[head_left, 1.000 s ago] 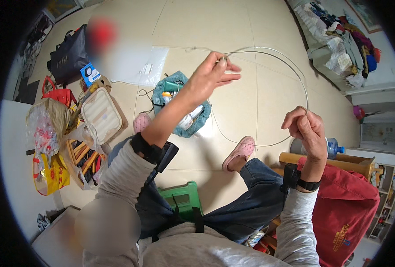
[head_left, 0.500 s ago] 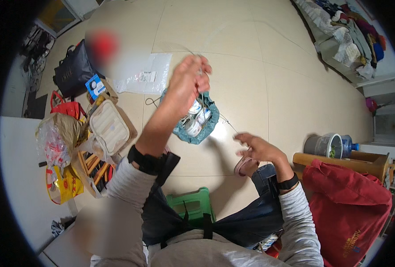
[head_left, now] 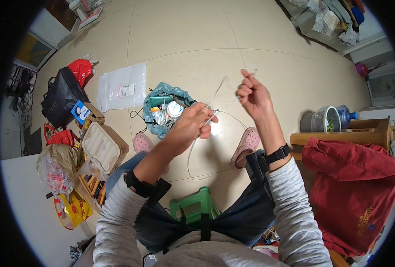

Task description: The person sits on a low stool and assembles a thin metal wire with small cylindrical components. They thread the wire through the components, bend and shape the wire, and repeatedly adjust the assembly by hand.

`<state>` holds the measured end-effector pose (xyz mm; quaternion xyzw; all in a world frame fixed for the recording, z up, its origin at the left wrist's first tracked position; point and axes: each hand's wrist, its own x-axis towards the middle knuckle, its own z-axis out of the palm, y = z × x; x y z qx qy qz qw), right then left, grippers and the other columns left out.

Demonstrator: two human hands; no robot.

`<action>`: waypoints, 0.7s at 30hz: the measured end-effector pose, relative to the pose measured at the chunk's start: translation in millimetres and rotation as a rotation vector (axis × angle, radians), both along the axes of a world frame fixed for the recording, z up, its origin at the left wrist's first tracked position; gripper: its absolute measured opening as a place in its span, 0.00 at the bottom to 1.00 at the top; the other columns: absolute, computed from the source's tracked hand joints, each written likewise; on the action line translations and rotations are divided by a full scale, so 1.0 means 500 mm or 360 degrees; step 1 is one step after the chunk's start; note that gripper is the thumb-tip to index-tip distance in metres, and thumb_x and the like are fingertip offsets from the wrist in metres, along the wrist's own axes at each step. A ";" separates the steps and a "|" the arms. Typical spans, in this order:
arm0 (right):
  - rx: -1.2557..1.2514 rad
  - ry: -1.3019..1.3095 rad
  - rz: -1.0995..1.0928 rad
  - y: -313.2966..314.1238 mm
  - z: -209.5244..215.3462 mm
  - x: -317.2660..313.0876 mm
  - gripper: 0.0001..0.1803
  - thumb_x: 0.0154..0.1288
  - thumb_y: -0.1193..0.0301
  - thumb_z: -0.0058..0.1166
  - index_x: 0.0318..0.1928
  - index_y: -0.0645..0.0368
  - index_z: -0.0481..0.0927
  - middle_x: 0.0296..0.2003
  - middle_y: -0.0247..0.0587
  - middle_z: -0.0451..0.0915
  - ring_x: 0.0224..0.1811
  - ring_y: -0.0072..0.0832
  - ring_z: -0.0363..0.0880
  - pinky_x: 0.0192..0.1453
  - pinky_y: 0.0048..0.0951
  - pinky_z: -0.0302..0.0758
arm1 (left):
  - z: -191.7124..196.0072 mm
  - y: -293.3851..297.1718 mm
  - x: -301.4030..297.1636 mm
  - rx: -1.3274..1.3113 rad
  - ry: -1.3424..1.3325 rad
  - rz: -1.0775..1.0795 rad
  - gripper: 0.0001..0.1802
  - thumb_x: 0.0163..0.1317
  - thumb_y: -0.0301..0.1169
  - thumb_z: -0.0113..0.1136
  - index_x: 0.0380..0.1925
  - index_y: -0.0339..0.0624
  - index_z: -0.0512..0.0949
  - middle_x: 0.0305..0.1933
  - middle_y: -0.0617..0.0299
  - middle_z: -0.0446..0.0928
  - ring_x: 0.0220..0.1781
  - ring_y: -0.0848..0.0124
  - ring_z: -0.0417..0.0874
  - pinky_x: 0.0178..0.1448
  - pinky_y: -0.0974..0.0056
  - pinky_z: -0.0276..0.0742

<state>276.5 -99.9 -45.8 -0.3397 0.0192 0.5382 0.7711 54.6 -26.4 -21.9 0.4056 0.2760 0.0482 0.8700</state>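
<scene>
My left hand [head_left: 189,122] is closed on a thin pale cord [head_left: 217,90], which rises past its fingertips and hangs below it in a wide loop. Up and to the right, my right hand [head_left: 255,98] is closed too, with a bit of pale cord at its fingertips; blur hides how the stretch between the hands runs. Just beyond my left hand, a teal cloth bag [head_left: 166,87] stands gaping on the floor. Inside it lie white jars [head_left: 174,109] and a green item [head_left: 161,100]. Dark drawstring loops stick out at the bag's left side.
A white plastic mailer [head_left: 122,82] lies left of the bag. Bags and a lidded beige box [head_left: 100,149] crowd the left. A green stool [head_left: 193,204] stands between my legs. Right are a grey bucket [head_left: 315,121] and a red cloth [head_left: 348,196] over wooden furniture.
My left hand has come down toward me. My right hand has risen and its fingers have closed. The view has shifted, and the bag's contents show more fully.
</scene>
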 end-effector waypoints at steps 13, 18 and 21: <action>-0.0817 -0.1766 0.0146 -0.106 0.041 0.070 0.19 0.70 0.54 0.49 0.33 0.56 0.83 0.13 0.19 0.59 0.14 0.11 0.49 0.18 0.18 0.48 | 0.023 0.110 -0.051 0.1336 0.0467 0.0174 0.15 0.70 0.38 0.46 0.41 0.36 0.74 0.34 0.59 0.80 0.22 0.75 0.75 0.24 0.71 0.66; -0.0888 -0.1858 0.0909 -0.081 -0.021 0.043 0.19 0.70 0.56 0.50 0.35 0.57 0.84 0.12 0.21 0.60 0.14 0.13 0.53 0.20 0.21 0.53 | 0.022 0.136 -0.065 0.1710 0.0666 0.0334 0.17 0.67 0.38 0.48 0.43 0.34 0.75 0.33 0.50 0.83 0.36 0.61 0.84 0.45 0.61 0.75; -0.1049 -0.2508 0.1502 -0.094 -0.260 0.071 0.15 0.69 0.63 0.46 0.45 0.59 0.81 0.25 0.45 0.83 0.31 0.33 0.83 0.37 0.35 0.77 | 0.040 0.141 -0.055 0.1779 0.0646 0.0365 0.17 0.66 0.39 0.50 0.41 0.33 0.74 0.30 0.52 0.83 0.28 0.65 0.82 0.37 0.63 0.75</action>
